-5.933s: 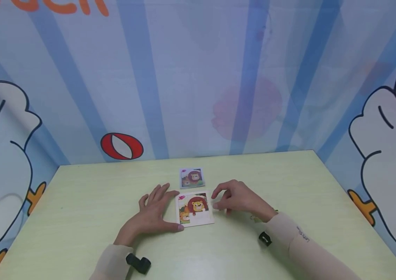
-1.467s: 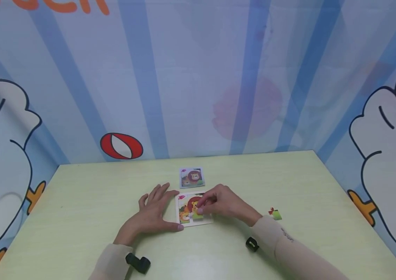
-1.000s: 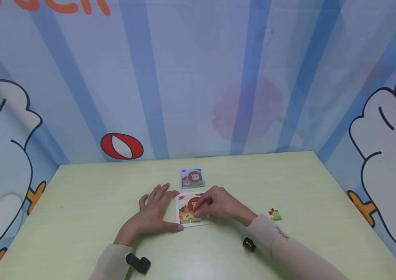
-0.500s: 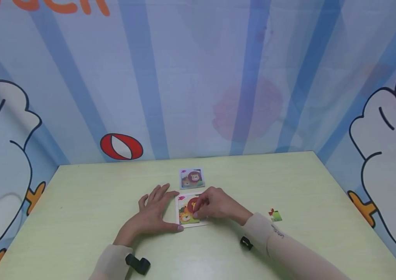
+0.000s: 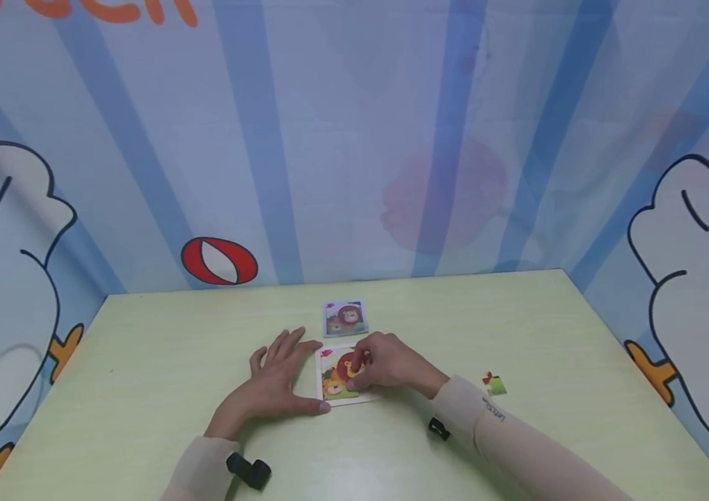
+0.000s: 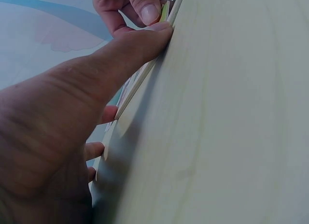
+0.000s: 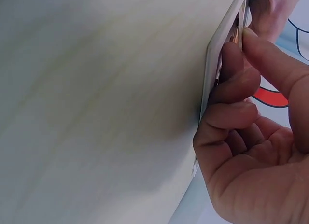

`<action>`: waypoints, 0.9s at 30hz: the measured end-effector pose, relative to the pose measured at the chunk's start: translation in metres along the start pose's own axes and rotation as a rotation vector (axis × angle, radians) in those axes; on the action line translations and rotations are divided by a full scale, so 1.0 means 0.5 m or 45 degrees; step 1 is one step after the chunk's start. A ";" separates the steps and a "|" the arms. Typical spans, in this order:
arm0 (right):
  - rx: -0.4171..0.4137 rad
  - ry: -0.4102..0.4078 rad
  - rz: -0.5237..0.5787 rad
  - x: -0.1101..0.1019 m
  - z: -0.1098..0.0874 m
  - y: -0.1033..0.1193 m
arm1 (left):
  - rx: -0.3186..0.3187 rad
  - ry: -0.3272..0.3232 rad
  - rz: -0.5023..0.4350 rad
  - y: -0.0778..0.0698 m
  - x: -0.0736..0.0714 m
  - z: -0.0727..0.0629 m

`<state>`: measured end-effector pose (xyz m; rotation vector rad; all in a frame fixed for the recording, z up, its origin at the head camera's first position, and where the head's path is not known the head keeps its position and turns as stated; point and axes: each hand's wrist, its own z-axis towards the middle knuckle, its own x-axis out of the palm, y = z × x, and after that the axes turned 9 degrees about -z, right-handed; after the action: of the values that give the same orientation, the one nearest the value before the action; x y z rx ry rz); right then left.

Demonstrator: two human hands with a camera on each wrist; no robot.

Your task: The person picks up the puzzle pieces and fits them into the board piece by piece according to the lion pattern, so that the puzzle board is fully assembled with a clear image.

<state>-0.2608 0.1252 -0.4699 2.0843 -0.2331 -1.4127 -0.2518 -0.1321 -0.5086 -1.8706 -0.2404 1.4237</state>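
A puzzle board [image 5: 344,403] with a white rim and a lion picture lies on the table. My left hand [image 5: 273,386] rests at its left side, thumb and index finger spread straight along the edge. Over the right part of the board, my right hand [image 5: 392,365] pinches a puzzle piece [image 6: 164,11], seen tilted at the board in the left wrist view. The right hand covers the board's right side in the head view. In the right wrist view, the right hand's bent fingers touch the board's face.
Behind the board lies a small card [image 5: 344,319] with the same lion picture. A loose green and red puzzle piece [image 5: 495,383] lies to the right, beyond the right forearm. The pale table [image 5: 172,348] meets a blue striped backdrop.
My right hand has come in from beside the board, bringing a green-edged piece to its lower middle, then shifted slightly left and tilted. My left hand has stayed still.
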 end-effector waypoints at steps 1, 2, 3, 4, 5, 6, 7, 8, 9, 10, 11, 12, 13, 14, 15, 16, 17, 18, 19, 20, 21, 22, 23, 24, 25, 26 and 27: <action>0.006 -0.001 -0.002 0.000 0.000 0.000 | 0.001 -0.001 0.001 0.000 0.000 0.000; 0.010 -0.003 -0.006 0.000 0.000 0.001 | 0.002 -0.001 0.001 -0.001 -0.001 0.000; 0.016 -0.005 -0.013 0.001 0.000 0.001 | 0.008 -0.003 0.001 0.000 -0.001 -0.001; 0.022 -0.006 -0.022 0.002 0.000 0.001 | 0.007 -0.002 -0.001 -0.001 -0.002 -0.001; 0.025 -0.009 -0.030 0.003 0.001 0.001 | 0.009 -0.002 -0.002 -0.001 -0.002 -0.001; 0.027 -0.012 -0.040 0.004 0.001 0.001 | 0.009 -0.001 -0.003 -0.001 -0.003 -0.002; 0.028 -0.015 -0.050 0.005 0.000 0.001 | 0.015 -0.003 -0.001 0.000 -0.003 -0.002; 0.028 -0.017 -0.058 0.006 0.000 0.001 | 0.015 -0.003 -0.001 -0.001 -0.003 -0.002; 0.029 -0.019 -0.064 0.007 0.000 0.001 | 0.015 -0.004 0.000 0.000 -0.003 -0.002; 0.031 -0.020 -0.068 0.008 0.000 0.001 | 0.011 -0.002 -0.001 0.000 -0.003 -0.002; 0.031 -0.021 -0.069 0.008 -0.001 0.001 | 0.011 -0.003 0.001 0.000 -0.002 -0.002; 0.031 -0.023 -0.069 0.009 -0.001 0.001 | 0.009 -0.004 0.000 0.000 -0.002 -0.001; 0.032 -0.023 -0.069 0.009 -0.001 0.000 | 0.008 -0.005 -0.001 0.000 -0.002 -0.001; 0.034 -0.023 -0.068 0.009 -0.001 0.000 | 0.002 -0.003 -0.002 0.000 -0.001 -0.001; 0.035 -0.023 -0.068 0.009 0.000 -0.001 | 0.000 -0.004 -0.001 0.000 -0.001 0.000; 0.036 -0.023 -0.070 0.010 0.000 -0.001 | -0.001 -0.004 -0.001 0.000 -0.001 0.001; 0.033 -0.025 -0.071 0.010 0.001 -0.002 | -0.001 -0.004 0.000 0.000 0.000 0.001; 0.031 -0.026 -0.072 0.010 0.001 -0.003 | -0.003 -0.003 -0.002 0.000 0.000 0.001; 0.027 -0.027 -0.073 0.010 0.001 -0.004 | -0.003 -0.003 -0.001 0.000 0.000 0.001; 0.020 -0.029 -0.072 0.010 0.001 -0.005 | -0.004 -0.003 -0.001 0.000 0.000 0.002; 0.012 -0.032 -0.068 0.010 0.000 -0.006 | -0.005 -0.002 0.001 0.001 0.001 0.002; 0.002 -0.033 -0.062 0.010 -0.001 -0.006 | -0.005 -0.002 0.001 0.000 0.001 0.002; -0.007 -0.035 -0.055 0.009 -0.002 -0.007 | -0.005 -0.002 0.002 0.000 0.001 0.002; -0.016 -0.037 -0.044 0.008 -0.004 -0.007 | -0.004 -0.003 0.004 0.000 0.001 0.001; -0.028 -0.040 -0.034 0.006 -0.006 -0.008 | -0.004 -0.002 0.005 0.000 0.001 0.001; -0.036 -0.043 -0.021 0.004 -0.008 -0.008 | -0.003 -0.003 0.005 0.000 0.001 0.001; -0.042 -0.045 -0.005 0.001 -0.011 -0.009 | -0.001 -0.003 0.007 0.000 0.001 0.001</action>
<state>-0.2567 0.1306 -0.4717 2.0358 -0.2189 -1.4468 -0.2521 -0.1314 -0.5091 -1.8719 -0.2373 1.4295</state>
